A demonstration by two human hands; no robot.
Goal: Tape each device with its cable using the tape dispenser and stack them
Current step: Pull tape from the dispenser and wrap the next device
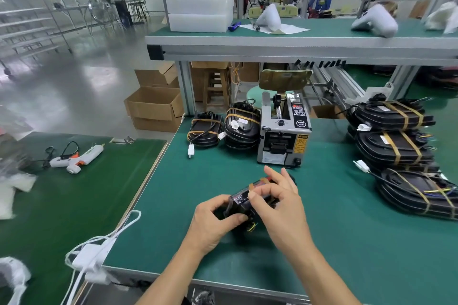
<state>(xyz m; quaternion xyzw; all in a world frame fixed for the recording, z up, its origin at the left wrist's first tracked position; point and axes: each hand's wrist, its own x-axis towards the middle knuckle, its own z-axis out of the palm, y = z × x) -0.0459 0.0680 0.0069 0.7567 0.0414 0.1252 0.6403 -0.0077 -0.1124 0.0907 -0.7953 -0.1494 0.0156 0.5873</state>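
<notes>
L hand (218, 215) grips black device (244, 203) over green table (347, 242). R hand (277, 200) pinches tape strip (251, 187) on top. Tape dispenser (283, 131) just behind.

The green mat (173, 210) lies bare left of the hands and between them and the tape dispenser (283, 131), which stands straight ahead. Two taped device bundles (224, 129) sit just left of the dispenser, and a stack of taped devices (399, 153) blocks the right side, with open mat between stack and hands
</notes>
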